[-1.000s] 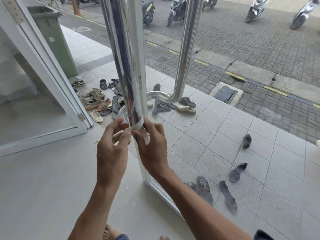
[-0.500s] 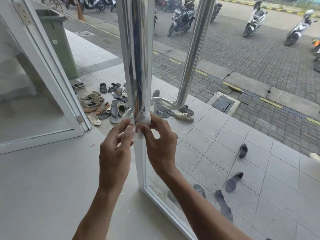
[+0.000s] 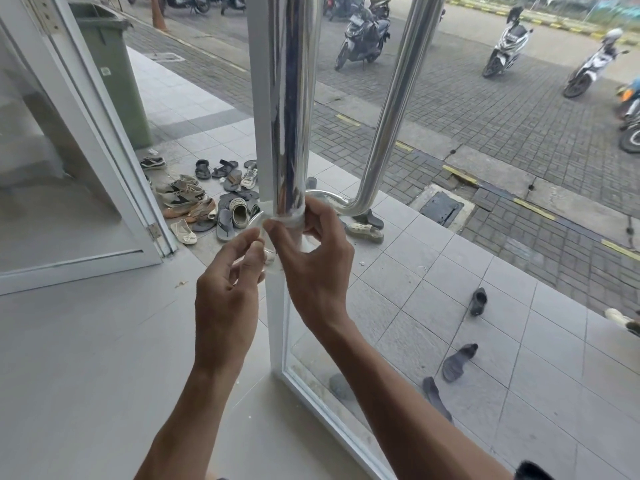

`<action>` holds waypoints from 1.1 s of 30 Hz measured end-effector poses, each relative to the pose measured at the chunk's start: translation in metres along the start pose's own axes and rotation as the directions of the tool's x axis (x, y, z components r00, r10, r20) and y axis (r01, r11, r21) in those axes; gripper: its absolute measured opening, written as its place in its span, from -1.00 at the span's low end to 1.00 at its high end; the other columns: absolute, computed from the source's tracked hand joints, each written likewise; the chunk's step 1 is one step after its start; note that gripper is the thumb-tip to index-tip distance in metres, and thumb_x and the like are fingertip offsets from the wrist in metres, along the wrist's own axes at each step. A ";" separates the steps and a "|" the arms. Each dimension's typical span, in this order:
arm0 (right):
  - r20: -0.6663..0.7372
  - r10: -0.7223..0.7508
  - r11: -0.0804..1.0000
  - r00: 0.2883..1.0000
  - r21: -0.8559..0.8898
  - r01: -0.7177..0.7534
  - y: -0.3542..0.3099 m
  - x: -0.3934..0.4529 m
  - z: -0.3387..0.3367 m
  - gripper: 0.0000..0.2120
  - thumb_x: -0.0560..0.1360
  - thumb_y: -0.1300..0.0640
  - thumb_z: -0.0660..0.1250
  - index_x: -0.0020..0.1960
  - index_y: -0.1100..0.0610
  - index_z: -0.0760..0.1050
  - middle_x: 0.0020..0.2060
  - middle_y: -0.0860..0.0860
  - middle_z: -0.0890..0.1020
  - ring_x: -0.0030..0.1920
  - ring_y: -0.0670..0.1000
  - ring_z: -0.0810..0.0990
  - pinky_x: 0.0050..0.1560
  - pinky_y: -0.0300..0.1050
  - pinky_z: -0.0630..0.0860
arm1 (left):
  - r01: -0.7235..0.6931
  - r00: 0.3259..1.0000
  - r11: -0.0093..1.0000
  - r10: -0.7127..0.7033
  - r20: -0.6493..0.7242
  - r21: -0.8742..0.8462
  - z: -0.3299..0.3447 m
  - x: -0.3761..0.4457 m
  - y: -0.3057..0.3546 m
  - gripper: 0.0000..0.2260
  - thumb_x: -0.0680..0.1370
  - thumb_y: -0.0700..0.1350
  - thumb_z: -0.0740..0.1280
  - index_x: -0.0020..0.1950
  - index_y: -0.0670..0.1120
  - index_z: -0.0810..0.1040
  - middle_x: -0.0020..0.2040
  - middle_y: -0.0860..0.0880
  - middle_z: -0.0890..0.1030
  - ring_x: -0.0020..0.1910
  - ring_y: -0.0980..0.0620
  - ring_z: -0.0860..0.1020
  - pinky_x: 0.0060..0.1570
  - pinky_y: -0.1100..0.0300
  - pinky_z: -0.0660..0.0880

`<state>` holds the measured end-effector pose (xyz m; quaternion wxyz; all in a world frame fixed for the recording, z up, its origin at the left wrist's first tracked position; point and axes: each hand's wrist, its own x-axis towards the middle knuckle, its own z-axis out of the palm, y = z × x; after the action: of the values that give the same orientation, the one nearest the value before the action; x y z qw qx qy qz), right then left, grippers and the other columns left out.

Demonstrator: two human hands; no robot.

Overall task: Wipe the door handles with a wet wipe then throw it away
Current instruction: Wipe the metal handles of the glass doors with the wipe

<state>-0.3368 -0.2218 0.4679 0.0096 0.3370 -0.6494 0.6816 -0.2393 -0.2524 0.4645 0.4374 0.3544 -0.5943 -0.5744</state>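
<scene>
1. Your right hand (image 3: 317,268) is pinching the wet wipe (image 3: 289,220), which is wrapping the bottom end of the near door handle (image 3: 292,109).
2. Your left hand (image 3: 227,299) is sitting at its 8 o'clock, fingers curled, thumb and forefinger pinching the wipe's loose end.
3. Shoes (image 3: 194,199) are lying at 10 o'clock, a green bin (image 3: 114,74) beyond them.

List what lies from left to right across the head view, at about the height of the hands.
Open glass door → pile of shoes and sandals → left hand → wet wipe wrapped round the near door handle → right hand → outer door handle → dark sandal on the tiles.
</scene>
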 end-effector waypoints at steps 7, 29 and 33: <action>0.120 0.140 0.989 0.983 -0.059 -0.134 0.002 -0.009 -0.009 -0.77 0.48 -0.02 0.46 0.09 0.03 0.65 -0.17 -0.07 0.62 -0.01 -0.08 0.51 -0.02 -0.28 0.46 | -0.046 0.999 0.998 0.046 0.005 0.030 0.009 -0.002 0.005 -0.81 0.60 0.05 0.27 0.16 0.21 0.60 0.04 0.20 0.69 0.07 0.17 0.65 0.03 0.22 0.59; 0.073 -0.046 0.956 0.996 0.292 0.023 -0.043 0.031 -0.010 -0.78 0.65 0.16 0.26 0.22 0.10 0.62 -0.08 -0.26 0.69 0.00 -0.21 0.66 0.02 -0.25 0.56 | -0.200 0.980 0.979 0.200 -0.005 -0.026 0.023 0.015 0.042 -0.60 0.56 0.16 0.24 0.39 0.13 0.48 0.31 0.15 0.59 0.25 0.23 0.56 0.19 0.24 0.53; -0.072 -0.088 0.968 0.993 0.227 0.103 -0.032 0.003 -0.005 -0.60 0.57 0.30 0.36 0.32 -0.05 0.49 0.15 -0.15 0.66 0.17 -0.16 0.64 0.19 -0.13 0.54 | -0.177 0.984 0.982 0.177 0.004 -0.069 0.024 0.017 0.050 -0.67 0.64 0.06 0.24 0.39 0.05 0.50 0.32 0.09 0.60 0.29 0.15 0.56 0.34 0.02 0.47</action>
<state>-0.3276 -0.2135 0.4976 0.0233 0.3456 -0.5482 0.7613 -0.2642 -0.2547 0.5170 0.4954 0.2820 -0.6058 -0.5550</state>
